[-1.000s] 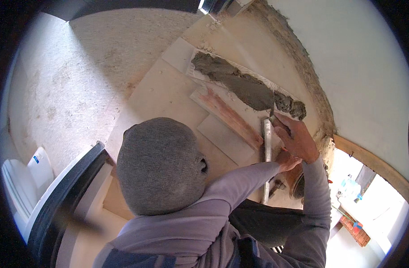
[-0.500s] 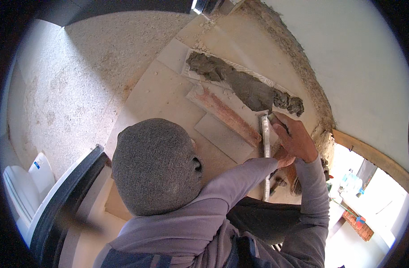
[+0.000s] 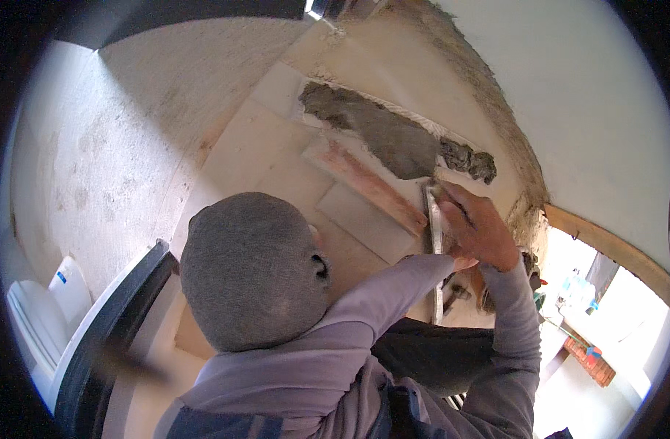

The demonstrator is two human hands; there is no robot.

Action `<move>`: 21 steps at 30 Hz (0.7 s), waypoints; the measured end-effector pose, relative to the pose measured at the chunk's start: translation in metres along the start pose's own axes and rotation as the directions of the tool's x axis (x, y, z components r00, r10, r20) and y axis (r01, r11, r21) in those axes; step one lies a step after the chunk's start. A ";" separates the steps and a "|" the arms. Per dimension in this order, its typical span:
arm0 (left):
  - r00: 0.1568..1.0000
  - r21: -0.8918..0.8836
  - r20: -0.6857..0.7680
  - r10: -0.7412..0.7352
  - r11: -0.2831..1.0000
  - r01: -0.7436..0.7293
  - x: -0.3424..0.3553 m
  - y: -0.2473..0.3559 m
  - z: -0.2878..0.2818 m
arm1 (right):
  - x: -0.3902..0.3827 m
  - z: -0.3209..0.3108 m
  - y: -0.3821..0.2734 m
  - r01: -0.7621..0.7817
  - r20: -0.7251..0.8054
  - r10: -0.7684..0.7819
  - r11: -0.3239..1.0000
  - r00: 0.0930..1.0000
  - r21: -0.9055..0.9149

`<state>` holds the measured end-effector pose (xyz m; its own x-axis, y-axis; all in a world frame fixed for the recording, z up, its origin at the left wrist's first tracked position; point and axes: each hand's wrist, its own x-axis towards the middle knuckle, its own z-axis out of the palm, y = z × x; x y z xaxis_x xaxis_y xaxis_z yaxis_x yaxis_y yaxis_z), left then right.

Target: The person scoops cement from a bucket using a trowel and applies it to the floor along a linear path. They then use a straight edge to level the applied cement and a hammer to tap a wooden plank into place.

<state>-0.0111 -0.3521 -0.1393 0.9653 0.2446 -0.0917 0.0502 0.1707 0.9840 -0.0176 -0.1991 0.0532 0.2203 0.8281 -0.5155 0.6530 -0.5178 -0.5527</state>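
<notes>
Grey sleeves (image 3: 514, 314) lead to the only hands I get, a co-worker's; my own left and right grip are out of view, so I cannot tell how they stand. The co-worker's right hand (image 3: 485, 230) is curled at the far end of a pale narrow bar (image 3: 435, 227); whether it holds a tool I cannot tell. Their left hand (image 3: 464, 262) is mostly hidden beneath it. Since a second ago the right fingertips have come closer to the bar's end. Just beyond lies wet mortar (image 3: 404, 146) on a ridged white tile (image 3: 393, 111); its middle now looks flatter, its right end lumpy, so smoothing seems partial, though blur leaves me unsure. Left of the bar lies a red-stained plank (image 3: 371, 186).
</notes>
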 end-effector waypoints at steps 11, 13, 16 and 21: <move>0.977 -0.226 -0.187 0.105 0.963 -0.146 0.004 0.018 0.033 | -0.032 -0.020 0.039 -0.089 -0.030 0.085 0.987 0.996 -0.136; 0.987 -0.120 -0.127 0.099 0.986 -0.114 0.016 -0.007 0.046 | -0.069 -0.058 0.021 -0.136 -0.012 0.136 0.981 0.991 -0.137; 0.982 -0.333 -0.076 -0.172 0.933 0.137 -0.004 -0.006 0.059 | -0.170 -0.103 -0.018 -0.319 -0.156 0.298 0.939 0.942 -0.131; 0.986 -0.152 -0.166 -0.025 0.988 0.000 -0.006 0.036 0.080 | -0.336 -0.087 -0.031 -0.705 -0.582 0.492 0.676 0.647 -0.213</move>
<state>0.0050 -0.4238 -0.0915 0.9076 0.3956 -0.1405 0.0103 0.3135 0.9495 -0.0493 -0.4422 0.3003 0.8856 0.4062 -0.2251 0.4403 -0.8885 0.1293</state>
